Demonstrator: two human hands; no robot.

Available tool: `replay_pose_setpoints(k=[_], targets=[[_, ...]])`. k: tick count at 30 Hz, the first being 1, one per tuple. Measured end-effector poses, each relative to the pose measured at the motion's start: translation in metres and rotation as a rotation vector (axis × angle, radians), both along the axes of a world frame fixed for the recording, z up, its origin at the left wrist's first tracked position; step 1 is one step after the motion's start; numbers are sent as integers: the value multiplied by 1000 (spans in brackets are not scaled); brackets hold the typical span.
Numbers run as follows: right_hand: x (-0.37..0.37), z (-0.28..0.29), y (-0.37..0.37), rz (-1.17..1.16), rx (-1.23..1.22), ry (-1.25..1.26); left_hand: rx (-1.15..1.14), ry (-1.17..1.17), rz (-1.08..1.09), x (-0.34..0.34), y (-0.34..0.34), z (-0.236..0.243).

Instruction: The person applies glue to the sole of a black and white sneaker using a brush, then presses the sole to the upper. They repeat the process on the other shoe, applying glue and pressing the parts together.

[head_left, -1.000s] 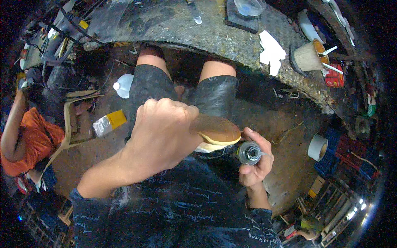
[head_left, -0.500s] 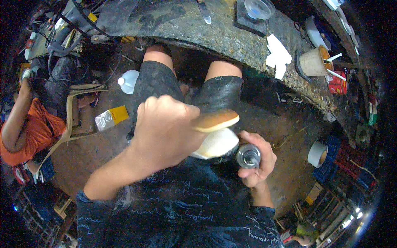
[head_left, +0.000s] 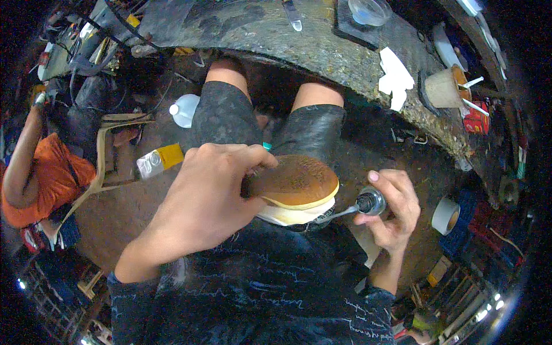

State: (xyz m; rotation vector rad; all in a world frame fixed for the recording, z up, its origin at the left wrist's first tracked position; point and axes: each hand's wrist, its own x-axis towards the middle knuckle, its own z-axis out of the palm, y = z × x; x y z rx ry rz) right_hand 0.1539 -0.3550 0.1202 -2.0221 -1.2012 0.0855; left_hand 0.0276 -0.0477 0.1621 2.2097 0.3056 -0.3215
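My left hand [head_left: 204, 201] is closed round the near-left end of a shoe sole [head_left: 296, 177], brown on its upward face with a cream edge. Directly under the sole sits a white, rounded piece [head_left: 282, 215], partly covered; a dark rim shows at its lower side. My right hand [head_left: 397, 210] grips a shiny, round-ended tool [head_left: 372, 201] between thumb and fingers. From the tool a thin pale stem points left and reaches the edge of the white piece. The tool's exact kind cannot be made out. Both hands are above my lap.
A worn workbench [head_left: 230, 29] spans the far side, bearing a knife [head_left: 292, 16], white paper pieces [head_left: 395, 79] and a glue-stained pot [head_left: 443, 89]. A plastic jug [head_left: 184, 110] and a yellow-grey box [head_left: 161, 161] are on the floor. Another person in orange [head_left: 60, 172] sits left.
My right hand has moved right, and its tool has turned so the stem shows toward the shoe piece. My left hand has tilted the sole, so its brown face now shows widely.
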Motion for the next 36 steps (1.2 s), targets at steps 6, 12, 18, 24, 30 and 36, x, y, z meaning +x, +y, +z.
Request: replay_pose_setpoints(k=[6, 12, 18, 24, 30, 36], targets=[[10, 41, 20, 31, -245, -283, 16, -102, -18, -13, 14, 0], [22, 56, 52, 196, -244, -491, -165, 54, 97, -35, 17, -3], [18, 60, 73, 319, -252, -539, -422, -122, 356, -58, 9, -20], [14, 58, 88, 361, -274, -551, -165, -139, 237, -77, 11, -27], [14, 67, 97, 378, -290, -592, -180, -86, 172, -76, 21, -23], [13, 72, 106, 445, -322, -661, -350, -116, 218, -74, 23, -25]])
